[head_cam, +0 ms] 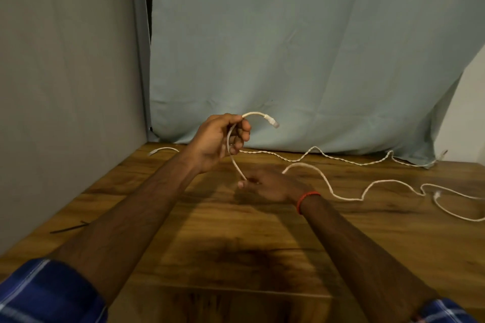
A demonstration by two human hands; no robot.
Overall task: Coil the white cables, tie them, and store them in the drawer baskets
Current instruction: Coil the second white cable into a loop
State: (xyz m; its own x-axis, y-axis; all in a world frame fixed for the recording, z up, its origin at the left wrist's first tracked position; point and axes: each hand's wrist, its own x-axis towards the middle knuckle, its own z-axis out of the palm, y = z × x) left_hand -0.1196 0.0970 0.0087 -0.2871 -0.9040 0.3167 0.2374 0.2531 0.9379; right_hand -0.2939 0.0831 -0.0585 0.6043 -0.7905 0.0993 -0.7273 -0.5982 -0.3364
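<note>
My left hand [220, 139] is raised above the wooden table [236, 244], fingers closed on one end of a white cable [325, 181]. The cable's plug [273, 122] sticks out to the right of my fist. A short stretch of the cable drops from that fist to my right hand [267, 186], which pinches it low over the table. From there the cable snakes off to the right across the table. A second white cable [341, 158], twisted, lies along the back edge under the curtain.
A pale blue curtain [301, 47] hangs behind the table and a grey cloth [65, 73] on the left. A dark thin tie [69, 228] lies near the table's left edge. Another white cable end [164, 150] rests at the back left. A red band circles my right wrist.
</note>
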